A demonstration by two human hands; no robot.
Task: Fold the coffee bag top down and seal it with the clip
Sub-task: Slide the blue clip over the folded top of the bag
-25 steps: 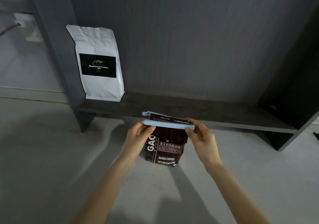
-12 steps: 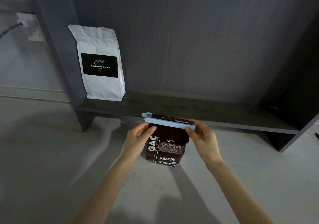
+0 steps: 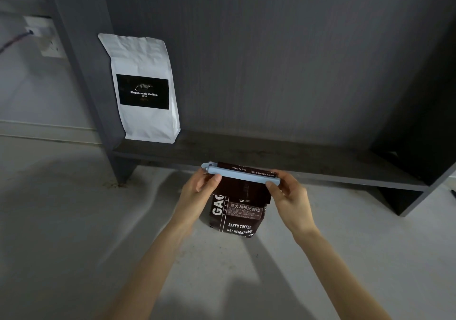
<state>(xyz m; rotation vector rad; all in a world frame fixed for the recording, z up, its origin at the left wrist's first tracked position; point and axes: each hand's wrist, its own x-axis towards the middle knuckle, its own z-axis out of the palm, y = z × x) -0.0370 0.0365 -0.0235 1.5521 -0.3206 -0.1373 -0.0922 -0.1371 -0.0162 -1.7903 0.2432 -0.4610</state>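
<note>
Two forearms enter from the lower edge of the frame, one at lower left and one at lower right; both are bare from the frame edge to the wrist; no sleeve, cuff or glove is visible on either. The left hand (image 3: 197, 193) sits at centre frame, left of middle; it is bare; thumb and the backs of the fingers show; the thumbnail looks short and unpainted. The right hand (image 3: 291, 197) sits at centre frame, right of middle; it is likewise bare; thumb and knuckles show. No ring, watch, band or strap is seen on either wrist or finger; finer detail is too dim to tell.
</note>
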